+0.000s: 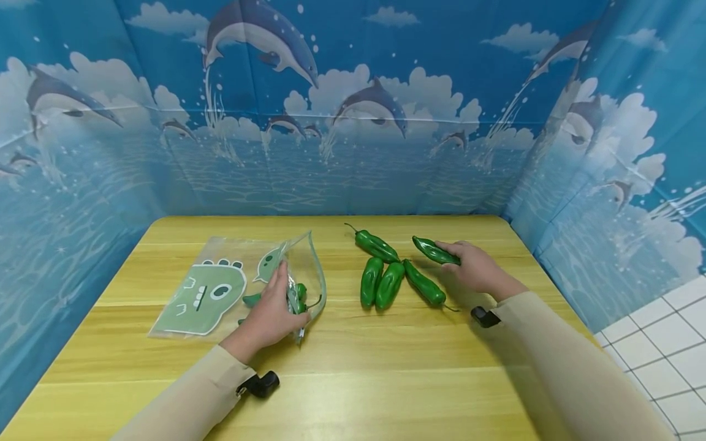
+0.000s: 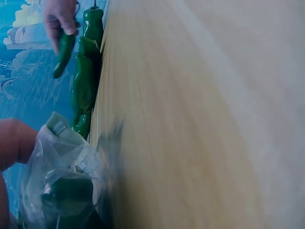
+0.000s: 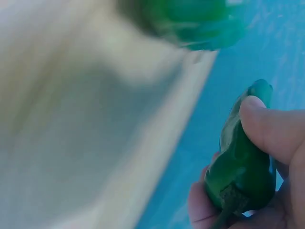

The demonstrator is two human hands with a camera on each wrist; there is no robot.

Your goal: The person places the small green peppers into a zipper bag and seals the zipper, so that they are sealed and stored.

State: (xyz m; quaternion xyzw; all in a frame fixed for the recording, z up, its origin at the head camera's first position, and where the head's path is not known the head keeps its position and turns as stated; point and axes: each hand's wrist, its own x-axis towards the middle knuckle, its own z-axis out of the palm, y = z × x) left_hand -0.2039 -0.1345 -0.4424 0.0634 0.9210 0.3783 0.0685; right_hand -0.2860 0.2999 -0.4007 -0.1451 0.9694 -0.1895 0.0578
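The table (image 1: 342,392) gives us room, with the clear bag (image 1: 237,282) at 10 o'clock, cartoon print showing and its green-edged rim (image 1: 322,269) toward 3 o'clock. Our left hand (image 1: 269,317) grips the bag near that rim, thumb and fingers about the film, with a bagged pepper (image 1: 301,296) showing between them. We judge that hold sound if it pinches film alone and leaves the rim bowed; squeezing too hard would fold the mouth flat.

Our right hand (image 1: 475,267), at 2 o'clock, holds one pepper in closed fingers; the left wrist view shows it raised off the table. Four loose peppers (image 1: 390,286) lie clustered at 1 o'clock, two side by side, so we should carry high enough not to brush them.

The held pepper (image 1: 434,250) points its tip to 10 o'clock, toward the bag's side, which suits going tip first with little wrist turn. Its skin looks glossy and may slip, so a firm but gentle pinch seems best. The smallest part, its stem (image 3: 232,200), sits near our palm, where it is less likely to snag film.
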